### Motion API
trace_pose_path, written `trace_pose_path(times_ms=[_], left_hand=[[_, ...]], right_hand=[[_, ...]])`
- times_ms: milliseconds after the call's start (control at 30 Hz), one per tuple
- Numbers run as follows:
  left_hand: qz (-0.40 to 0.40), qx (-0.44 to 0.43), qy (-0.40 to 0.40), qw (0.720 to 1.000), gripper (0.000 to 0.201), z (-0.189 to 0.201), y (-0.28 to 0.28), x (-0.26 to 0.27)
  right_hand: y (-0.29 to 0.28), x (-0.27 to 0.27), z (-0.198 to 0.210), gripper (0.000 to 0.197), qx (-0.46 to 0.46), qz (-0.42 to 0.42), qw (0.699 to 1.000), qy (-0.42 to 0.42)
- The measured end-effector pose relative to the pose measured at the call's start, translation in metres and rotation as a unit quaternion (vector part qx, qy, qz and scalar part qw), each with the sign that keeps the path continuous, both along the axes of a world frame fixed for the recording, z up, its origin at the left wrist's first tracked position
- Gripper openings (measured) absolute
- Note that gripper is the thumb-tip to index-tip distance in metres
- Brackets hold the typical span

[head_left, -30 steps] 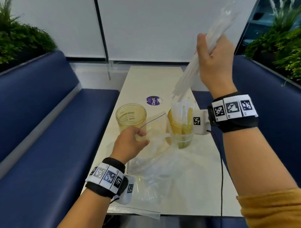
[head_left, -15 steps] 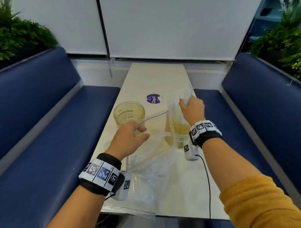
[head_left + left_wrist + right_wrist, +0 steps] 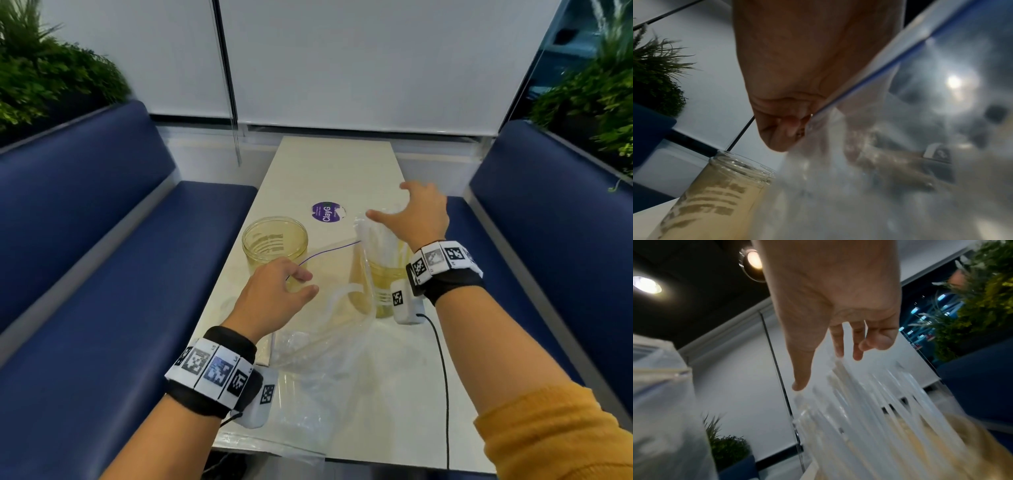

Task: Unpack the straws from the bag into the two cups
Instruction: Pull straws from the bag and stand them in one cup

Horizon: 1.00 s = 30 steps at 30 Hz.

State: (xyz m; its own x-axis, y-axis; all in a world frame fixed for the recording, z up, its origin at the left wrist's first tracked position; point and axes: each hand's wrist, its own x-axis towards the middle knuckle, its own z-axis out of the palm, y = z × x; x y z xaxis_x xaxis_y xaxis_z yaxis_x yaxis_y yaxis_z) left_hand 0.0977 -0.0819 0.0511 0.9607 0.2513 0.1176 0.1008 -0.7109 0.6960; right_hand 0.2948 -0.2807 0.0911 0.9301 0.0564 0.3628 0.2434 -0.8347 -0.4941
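Observation:
Two yellowish clear cups stand on the white table [image 3: 329, 164]. The left cup [image 3: 274, 241] [image 3: 715, 199] holds nothing. The right cup [image 3: 383, 281] holds a bunch of white straws [image 3: 380, 240] [image 3: 869, 402]. My right hand [image 3: 407, 209] [image 3: 830, 363] hovers just above the straw tops, fingers spread, holding nothing. My left hand [image 3: 291, 284] [image 3: 795, 125] pinches the purple-lined rim of the clear plastic bag [image 3: 329, 359] [image 3: 900, 162] between the cups. The bag lies crumpled toward me with a few straws [image 3: 337, 294] still inside.
A round purple sticker [image 3: 327, 212] lies on the table beyond the cups. Blue benches [image 3: 102, 274] [image 3: 548, 240] flank the table. Plants [image 3: 41, 78] stand behind both benches. A black cable [image 3: 445, 394] runs from my right wrist along the table's right side.
My right hand came down from high up with a bunch of straws, set them in the right cup and let go, its fingers now spread. The left hand kept its hold on the bag.

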Motion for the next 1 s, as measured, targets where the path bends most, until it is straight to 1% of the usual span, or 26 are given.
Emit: trace_pose_path(times_ms=[67, 100, 133, 167, 200, 233, 267, 300, 333, 400, 433, 467, 500, 533, 567, 600, 633, 667, 700, 733, 767, 800, 833, 900, 933, 1000], left_hand=[[-0.002, -0.001, 0.004, 1.0, 0.019, 0.001, -0.001, -0.002], [-0.003, 0.0, 0.006, 1.0, 0.02, 0.003, -0.001, -0.003], [-0.005, 0.002, 0.008, 1.0, 0.023, 0.006, -0.002, -0.004], [-0.007, 0.001, 0.011, 1.0, 0.027, 0.008, -0.003, -0.006], [-0.009, -0.005, 0.014, 1.0, 0.032, 0.011, -0.003, -0.007], [-0.01, -0.017, 0.018, 1.0, 0.035, 0.014, -0.003, -0.009], [-0.012, -0.029, 0.022, 0.999, 0.039, 0.015, -0.002, -0.011], [-0.016, -0.039, 0.026, 0.999, 0.042, 0.017, -0.002, -0.012], [-0.024, -0.042, 0.027, 0.998, 0.046, 0.017, -0.001, -0.014], [-0.043, -0.032, 0.029, 0.998, 0.05, 0.018, 0.001, -0.016], [-0.05, -0.03, 0.028, 0.998, 0.051, 0.019, 0.001, -0.017], [-0.053, -0.033, 0.029, 0.998, 0.05, 0.019, 0.002, -0.017], [-0.051, -0.042, 0.029, 0.997, 0.047, 0.019, 0.003, -0.017], [-0.048, -0.05, 0.028, 0.997, 0.044, 0.019, 0.004, -0.018], [-0.043, -0.057, 0.025, 0.997, 0.042, 0.018, 0.005, -0.018], [-0.038, -0.063, 0.02, 0.997, 0.041, 0.018, 0.006, -0.018], [-0.036, -0.069, 0.015, 0.997, 0.042, 0.018, 0.006, -0.018], [-0.035, -0.073, 0.009, 0.997, 0.042, 0.017, 0.007, -0.018], [-0.037, -0.077, 0.003, 0.996, 0.042, 0.017, 0.007, -0.019], [-0.041, -0.08, 0.001, 0.996, 0.043, 0.017, 0.007, -0.02], [-0.046, -0.08, 0.0, 0.996, 0.045, 0.017, 0.007, -0.021], [-0.052, -0.074, 0.001, 0.996, 0.047, 0.017, 0.008, -0.022], [-0.059, -0.068, 0.003, 0.996, 0.05, 0.016, 0.008, -0.023], [-0.08, -0.056, 0.003, 0.995, 0.053, 0.013, 0.01, -0.025], [-0.088, -0.05, -0.002, 0.995, 0.052, 0.011, 0.011, -0.026], [-0.09, -0.045, -0.029, 0.995, 0.046, 0.007, 0.013, -0.027]], right_hand=[[0.006, 0.005, 0.002, 0.061, -0.037, 0.04, 0.997, -0.06], [0.009, 0.006, -0.001, 0.053, -0.064, 0.07, 0.994, -0.061], [0.011, 0.007, -0.007, 0.048, -0.105, 0.094, 0.989, -0.033], [0.012, 0.007, -0.014, 0.048, -0.159, 0.107, 0.981, 0.021], [0.012, 0.007, -0.023, 0.052, -0.213, 0.111, 0.968, 0.076], [0.011, 0.005, -0.03, 0.059, -0.259, 0.109, 0.953, 0.111], [0.01, 0.003, -0.033, 0.063, -0.283, 0.107, 0.946, 0.112], [0.011, 0.0, -0.03, 0.065, -0.282, 0.106, 0.95, 0.082], [0.012, -0.006, -0.023, 0.062, -0.265, 0.107, 0.958, 0.031], [0.021, -0.027, 0.005, 0.05, -0.218, 0.123, 0.966, -0.073], [0.027, -0.041, 0.02, 0.04, -0.172, 0.148, 0.967, -0.117], [0.033, -0.055, 0.033, 0.03, -0.124, 0.184, 0.964, -0.144], [0.038, -0.07, 0.043, 0.028, -0.094, 0.223, 0.96, -0.141], [0.042, -0.083, 0.05, 0.031, -0.095, 0.257, 0.955, -0.113], [0.046, -0.094, 0.052, 0.034, -0.118, 0.291, 0.947, -0.067], [0.049, -0.104, 0.05, 0.033, -0.153, 0.32, 0.935, -0.004], [0.052, -0.113, 0.044, 0.026, -0.188, 0.34, 0.919, 0.07], [0.054, -0.121, 0.036, 0.012, -0.221, 0.358, 0.896, 0.141], [0.056, -0.128, 0.028, 0.012, -0.247, 0.38, 0.872, 0.187], [0.057, -0.134, 0.019, 0.032, -0.272, 0.399, 0.848, 0.217], [0.059, -0.139, 0.01, 0.047, -0.293, 0.412, 0.829, 0.24], [0.061, -0.142, 0.003, 0.055, -0.309, 0.417, 0.817, 0.252], [0.062, -0.144, -0.003, 0.058, -0.317, 0.428, 0.805, 0.262], [0.064, -0.145, -0.014, 0.058, -0.312, 0.447, 0.784, 0.297], [0.064, -0.145, -0.019, 0.057, -0.304, 0.452, 0.777, 0.314], [0.063, -0.143, -0.025, 0.05, -0.293, 0.455, 0.775, 0.325]])
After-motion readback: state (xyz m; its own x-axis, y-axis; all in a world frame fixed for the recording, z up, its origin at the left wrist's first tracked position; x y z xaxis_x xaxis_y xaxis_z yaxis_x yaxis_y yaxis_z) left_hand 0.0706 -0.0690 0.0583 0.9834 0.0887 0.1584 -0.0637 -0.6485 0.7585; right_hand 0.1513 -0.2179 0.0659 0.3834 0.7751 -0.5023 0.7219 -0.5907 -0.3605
